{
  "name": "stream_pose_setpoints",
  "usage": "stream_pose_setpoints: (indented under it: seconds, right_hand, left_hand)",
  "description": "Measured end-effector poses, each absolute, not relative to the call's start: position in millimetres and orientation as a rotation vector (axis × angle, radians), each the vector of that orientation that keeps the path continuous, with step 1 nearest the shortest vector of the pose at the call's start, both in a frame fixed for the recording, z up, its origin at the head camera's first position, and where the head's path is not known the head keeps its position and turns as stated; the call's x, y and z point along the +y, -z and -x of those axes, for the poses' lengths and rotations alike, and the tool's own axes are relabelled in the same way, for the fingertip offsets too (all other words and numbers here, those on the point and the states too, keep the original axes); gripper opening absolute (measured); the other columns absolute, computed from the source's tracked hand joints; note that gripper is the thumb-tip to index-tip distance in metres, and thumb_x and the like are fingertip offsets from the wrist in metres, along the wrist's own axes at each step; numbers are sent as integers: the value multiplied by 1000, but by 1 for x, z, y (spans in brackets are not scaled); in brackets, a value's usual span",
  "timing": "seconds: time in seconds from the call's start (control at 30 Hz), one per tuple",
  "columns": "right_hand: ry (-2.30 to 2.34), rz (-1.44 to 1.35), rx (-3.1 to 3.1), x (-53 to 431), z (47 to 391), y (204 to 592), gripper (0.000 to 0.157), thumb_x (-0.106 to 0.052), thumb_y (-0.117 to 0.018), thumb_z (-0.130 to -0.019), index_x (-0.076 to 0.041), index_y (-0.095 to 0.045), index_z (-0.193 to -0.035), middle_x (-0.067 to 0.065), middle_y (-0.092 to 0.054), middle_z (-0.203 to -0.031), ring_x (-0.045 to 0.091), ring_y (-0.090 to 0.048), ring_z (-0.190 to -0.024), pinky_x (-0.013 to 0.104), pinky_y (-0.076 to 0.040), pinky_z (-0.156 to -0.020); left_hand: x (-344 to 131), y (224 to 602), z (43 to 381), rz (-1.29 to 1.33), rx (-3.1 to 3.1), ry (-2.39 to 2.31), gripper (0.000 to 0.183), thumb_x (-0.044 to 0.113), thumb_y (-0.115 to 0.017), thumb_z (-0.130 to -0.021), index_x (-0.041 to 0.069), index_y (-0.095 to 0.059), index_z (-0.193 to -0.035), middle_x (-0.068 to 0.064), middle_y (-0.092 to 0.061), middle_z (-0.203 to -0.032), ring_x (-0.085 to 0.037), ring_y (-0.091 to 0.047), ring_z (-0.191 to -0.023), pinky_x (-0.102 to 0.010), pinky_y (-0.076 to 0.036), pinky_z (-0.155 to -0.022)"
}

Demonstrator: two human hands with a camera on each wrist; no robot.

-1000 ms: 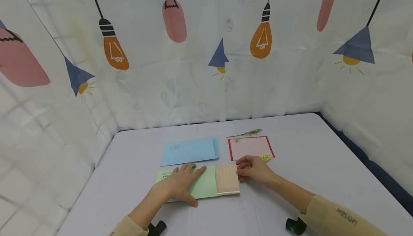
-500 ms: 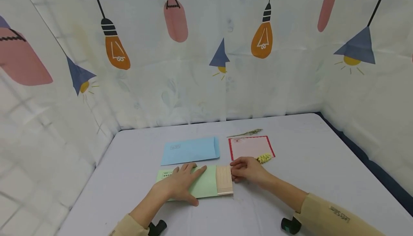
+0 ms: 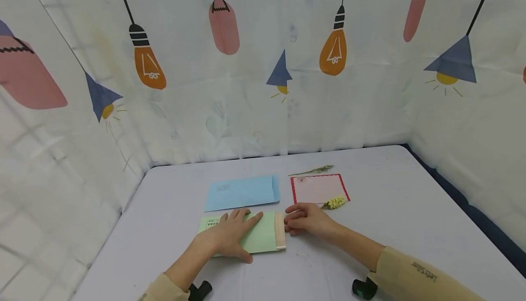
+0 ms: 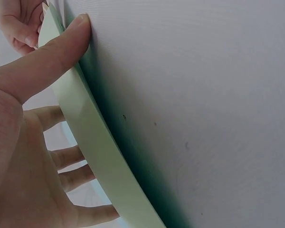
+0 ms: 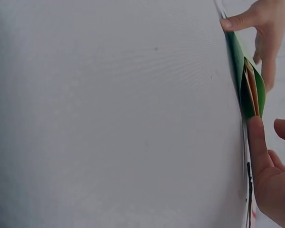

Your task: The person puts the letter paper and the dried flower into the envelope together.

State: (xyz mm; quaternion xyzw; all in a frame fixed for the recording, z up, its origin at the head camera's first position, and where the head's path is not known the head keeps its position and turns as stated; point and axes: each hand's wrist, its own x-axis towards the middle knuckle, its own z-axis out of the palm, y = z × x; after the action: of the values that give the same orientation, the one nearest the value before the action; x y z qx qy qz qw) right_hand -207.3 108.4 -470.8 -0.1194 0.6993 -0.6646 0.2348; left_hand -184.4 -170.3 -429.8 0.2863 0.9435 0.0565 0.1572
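Note:
My left hand lies spread over a pale green envelope, fingers across it and thumb at its near edge. Folded, lined beige letter paper sticks out a short strip from the envelope's right end. Against that outer edge my right hand presses its fingertips. The right wrist view shows the envelope's mouth bulging apart around the folded paper, with one straight finger touching the paper's end. Most of the paper is hidden inside.
Behind the green envelope lies a light blue envelope. A pink card with a red border is to its right, with a yellow flower sprig over its near corner. A dried green sprig lies beyond the card.
My right hand has moved left, and the letter paper has slid farther into the green envelope, leaving a narrower strip outside. My left hand has stayed in place on the envelope.

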Motion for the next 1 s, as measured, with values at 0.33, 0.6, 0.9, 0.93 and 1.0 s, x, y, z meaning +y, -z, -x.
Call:
stream_pose_setpoints:
  seconds: [0.33,0.6,0.9,0.93,1.0]
  right_hand:
    - [1832,360,1868,101,207,470,49,-6,-65,-91,8,-43,-132,18,-64,-111,31,-67,-95,39,-55,-78]
    - [1839,340,1864,96,206,471,52,-9,-66,-90,5,-40,-134,17,-63,-112,30,-67,-95,38,-55,-79]
    - [1861,354,1817,87,203,467,52,-8,-66,-89,5,-41,-133,17,-64,-112,31,-67,-95,39,-54,-80]
    - [1858,352,1815,87,203,467,52,-8,-66,-89,4,-41,-133,17,-64,-112,31,-67,-95,39,-54,-81]
    - [1846,352,1817,87,203,466,51,-8,-66,-89,4,-42,-133,16,-64,-112,30,-67,-95,39,-54,-81]
  left_hand:
    - [-170,428,184,-815,2689,-175,106,58,-79,-68,25,-27,-153,-13,-29,-148,-31,-26,-135,-62,-26,-103]
    - [-171,430,184,-828,2684,-182,106,61,-77,-68,25,-26,-153,-14,-29,-148,-31,-26,-135,-63,-27,-102]
    - [-172,431,185,-822,2702,-152,106,62,-77,-68,26,-26,-153,-13,-29,-148,-31,-26,-136,-63,-27,-102]
    - [-172,431,185,-819,2701,-152,106,61,-77,-68,26,-26,-154,-13,-29,-148,-31,-26,-136,-62,-27,-102]
    - [-171,431,185,-818,2698,-161,106,61,-78,-68,26,-26,-153,-13,-29,-148,-31,-26,-136,-62,-26,-102]
